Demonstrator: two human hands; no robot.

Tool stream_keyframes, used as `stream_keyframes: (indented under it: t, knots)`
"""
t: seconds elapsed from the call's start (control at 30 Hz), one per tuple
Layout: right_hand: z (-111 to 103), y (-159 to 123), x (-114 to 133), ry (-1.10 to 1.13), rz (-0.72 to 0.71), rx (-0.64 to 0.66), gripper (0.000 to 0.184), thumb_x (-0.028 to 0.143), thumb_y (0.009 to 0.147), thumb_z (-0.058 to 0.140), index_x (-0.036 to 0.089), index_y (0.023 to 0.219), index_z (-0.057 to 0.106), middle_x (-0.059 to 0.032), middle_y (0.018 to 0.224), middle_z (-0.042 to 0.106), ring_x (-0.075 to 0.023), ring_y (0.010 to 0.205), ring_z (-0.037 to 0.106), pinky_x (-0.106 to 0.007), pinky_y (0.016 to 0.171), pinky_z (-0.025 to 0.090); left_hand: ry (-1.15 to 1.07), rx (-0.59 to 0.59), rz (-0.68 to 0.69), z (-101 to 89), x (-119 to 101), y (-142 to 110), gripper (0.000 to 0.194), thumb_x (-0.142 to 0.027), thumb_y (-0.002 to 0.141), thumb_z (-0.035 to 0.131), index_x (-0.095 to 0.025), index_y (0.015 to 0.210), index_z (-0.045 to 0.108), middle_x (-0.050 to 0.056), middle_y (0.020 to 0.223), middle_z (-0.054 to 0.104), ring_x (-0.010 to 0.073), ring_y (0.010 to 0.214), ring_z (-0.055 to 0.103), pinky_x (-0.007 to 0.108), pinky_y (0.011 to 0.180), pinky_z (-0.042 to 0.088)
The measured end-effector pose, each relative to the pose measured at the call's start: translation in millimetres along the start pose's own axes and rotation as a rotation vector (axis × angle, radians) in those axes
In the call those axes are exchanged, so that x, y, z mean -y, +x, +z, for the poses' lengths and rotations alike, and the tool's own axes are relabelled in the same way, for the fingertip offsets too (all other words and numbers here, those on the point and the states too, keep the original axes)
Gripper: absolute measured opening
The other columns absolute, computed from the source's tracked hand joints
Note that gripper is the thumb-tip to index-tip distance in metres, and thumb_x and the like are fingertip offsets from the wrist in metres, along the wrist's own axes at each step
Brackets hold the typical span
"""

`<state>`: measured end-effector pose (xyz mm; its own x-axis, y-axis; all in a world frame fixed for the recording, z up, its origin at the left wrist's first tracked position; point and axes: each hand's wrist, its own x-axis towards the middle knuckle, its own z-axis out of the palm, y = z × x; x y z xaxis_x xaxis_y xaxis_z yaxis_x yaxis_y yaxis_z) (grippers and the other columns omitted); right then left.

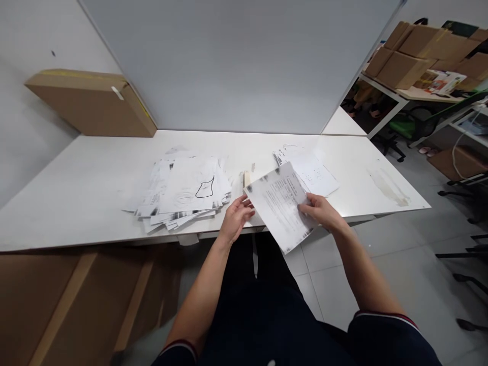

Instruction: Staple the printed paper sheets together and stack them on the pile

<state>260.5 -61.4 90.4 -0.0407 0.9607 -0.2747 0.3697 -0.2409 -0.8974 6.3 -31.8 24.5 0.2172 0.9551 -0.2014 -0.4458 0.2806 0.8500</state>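
My right hand [319, 211] grips a printed sheet of paper [280, 203] by its right side, holding it tilted over the front edge of the white table [76, 193]. My left hand [236, 218] touches the sheet's left edge with fingers slightly curled, just right of a messy pile of printed papers [186, 195]. A smaller stack of papers [312, 170] lies behind the held sheet. A small pale object [247, 179] stands on the table between the two stacks.
A flat cardboard box [91, 101] leans against the wall at the table's back left. A grey partition [236, 66] stands behind the table. Cardboard sheets [76, 300] lie under the table at left. Shelves with boxes [427, 56] and chair bases are at right.
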Motion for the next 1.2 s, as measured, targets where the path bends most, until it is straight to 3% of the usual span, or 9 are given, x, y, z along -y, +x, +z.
stream_keyframes:
  t: [0.13,0.27,0.4,0.53,0.6,0.7,0.93,1.2]
  knots:
    - [23,-5,-42,0.199,0.184,0.034,0.024,0.031,0.068,0.065,0.018,0.087,0.061,-0.0045,0.083,0.070,-0.0212,0.079,0.065,-0.032,0.069,0.052,0.160,-0.016,-0.117,0.8,5,-6,0.037,-0.042,0.067,0.070,-0.013,0.088,0.063,0.004,0.074,0.068,0.0135,0.062,0.062,0.029,0.063,0.052]
    - [39,-17,-54,0.319,0.260,0.074,0.025,0.039,0.070,0.066,0.018,0.083,0.062,-0.0040,0.077,0.070,-0.0201,0.071,0.066,-0.031,0.064,0.053,0.283,-0.091,-0.154,-1.0,8,-2,0.029,-0.039,0.063,0.072,-0.012,0.068,0.061,0.001,0.058,0.062,0.0107,0.051,0.057,0.024,0.051,0.049]
    - [41,-14,-50,0.374,0.276,0.083,0.025,0.041,0.071,0.065,0.018,0.081,0.063,-0.0042,0.073,0.070,-0.0201,0.066,0.066,-0.030,0.060,0.053,0.485,-0.158,-0.171,-5.2,0,2,0.026,-0.033,0.071,0.065,-0.012,0.087,0.064,0.003,0.065,0.064,0.0129,0.051,0.059,0.027,0.053,0.050]
    - [40,-4,-50,0.421,0.306,0.051,0.022,0.037,0.069,0.067,0.017,0.076,0.063,-0.0036,0.067,0.069,-0.0178,0.059,0.064,-0.028,0.056,0.051,0.901,-0.276,0.166,-12.6,-4,8,0.034,-0.027,0.079,0.055,-0.018,0.111,0.059,0.005,0.081,0.065,0.0171,0.062,0.062,0.034,0.067,0.050]
    - [40,0,-50,0.431,0.314,0.040,0.020,0.035,0.069,0.067,0.016,0.074,0.063,-0.0037,0.066,0.069,-0.0172,0.058,0.064,-0.028,0.055,0.051,1.051,-0.257,0.325,-15.1,-4,14,0.036,-0.022,0.082,0.049,-0.018,0.117,0.056,0.007,0.085,0.065,0.0192,0.071,0.061,0.036,0.076,0.047]
    - [42,4,-50,0.450,0.330,0.039,0.019,0.034,0.069,0.067,0.016,0.074,0.064,-0.0044,0.068,0.070,-0.0175,0.059,0.064,-0.028,0.056,0.051,1.128,-0.210,0.431,-16.4,-1,24,0.041,-0.018,0.085,0.042,-0.018,0.124,0.053,0.009,0.091,0.064,0.0211,0.079,0.059,0.036,0.081,0.045]
    - [50,11,-43,0.479,0.342,0.001,0.013,0.031,0.071,0.065,0.018,0.073,0.065,-0.0057,0.072,0.072,-0.0199,0.064,0.067,-0.030,0.060,0.054,1.162,-0.140,0.493,-20.3,0,43,0.043,-0.020,0.087,0.040,-0.020,0.128,0.054,0.008,0.081,0.058,0.0224,0.078,0.054,0.036,0.081,0.042]
    - [58,15,-44,0.509,0.336,-0.007,0.013,0.030,0.072,0.064,0.018,0.072,0.064,-0.0055,0.073,0.072,-0.0201,0.065,0.067,-0.031,0.063,0.055,1.279,-0.119,0.415,-21.0,0,48,0.046,-0.014,0.085,0.036,-0.020,0.127,0.056,0.007,0.076,0.052,0.0215,0.074,0.052,0.035,0.077,0.043]
